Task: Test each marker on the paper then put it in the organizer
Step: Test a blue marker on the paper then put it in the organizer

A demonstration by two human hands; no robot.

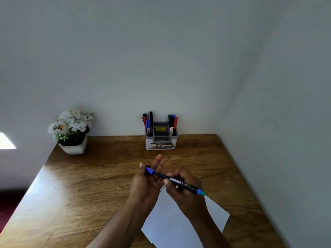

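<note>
My right hand (180,187) grips a black marker (184,185) with a blue-green end, held slanted above the white paper (168,222). My left hand (146,181) pinches the marker's blue cap (150,171) at the marker's tip; whether cap and tip are joined I cannot tell. The paper lies on the wooden table (89,194) under both hands, with a few scribbles near its top edge. A white and grey organizer (161,140) stands at the back against the wall, with several markers upright in its left and right compartments.
A white pot of white flowers (72,131) sits at the table's back left corner. Walls close off the table at the back and on the right. The table's left edge drops to a dark red floor.
</note>
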